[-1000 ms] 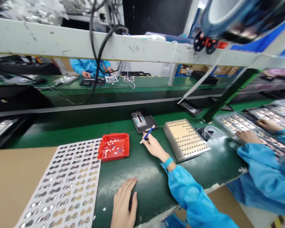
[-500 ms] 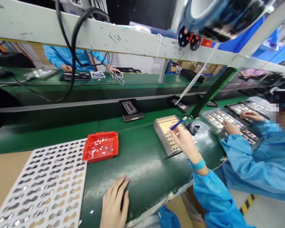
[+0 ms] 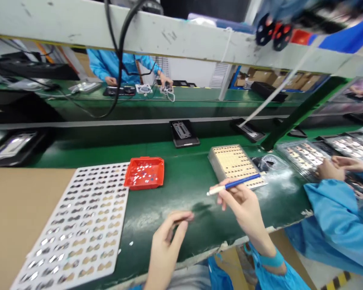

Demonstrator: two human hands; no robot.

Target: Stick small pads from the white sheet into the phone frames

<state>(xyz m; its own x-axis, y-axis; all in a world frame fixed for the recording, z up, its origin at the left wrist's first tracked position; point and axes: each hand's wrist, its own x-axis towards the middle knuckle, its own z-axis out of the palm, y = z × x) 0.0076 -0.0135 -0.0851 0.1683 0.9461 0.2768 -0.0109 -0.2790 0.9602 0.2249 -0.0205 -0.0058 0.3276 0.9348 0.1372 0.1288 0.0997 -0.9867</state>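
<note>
My right hand (image 3: 242, 205) holds a blue pen-shaped tool (image 3: 238, 182) nearly level, its pale end pointing left. That hand is just in front of a block-like tray (image 3: 226, 161) with rows of small dark pieces. My left hand (image 3: 171, 237) is raised over the bench, fingers loosely bent and thumb apart, with nothing visible in it. Left of it lies a white sheet (image 3: 116, 237) with rows of bow-tie-shaped cutouts, some dark or shiny and some tan. A red tray (image 3: 145, 186) with small white and dark bits touches the sheet's far right corner.
A black tray (image 3: 186, 139) with a metal frame part stands at the back. Cardboard (image 3: 24, 209) lies at the left. A green post (image 3: 302, 114) rises at the right, near a bagged coil (image 3: 269, 162). A co-worker's sleeve (image 3: 335, 209) and hands are over clear trays (image 3: 304, 157).
My right hand has drawn back from the block-like tray, turning the pen-shaped tool nearly level. My left hand has lifted off the bench and curled its fingers. The view has turned left.
</note>
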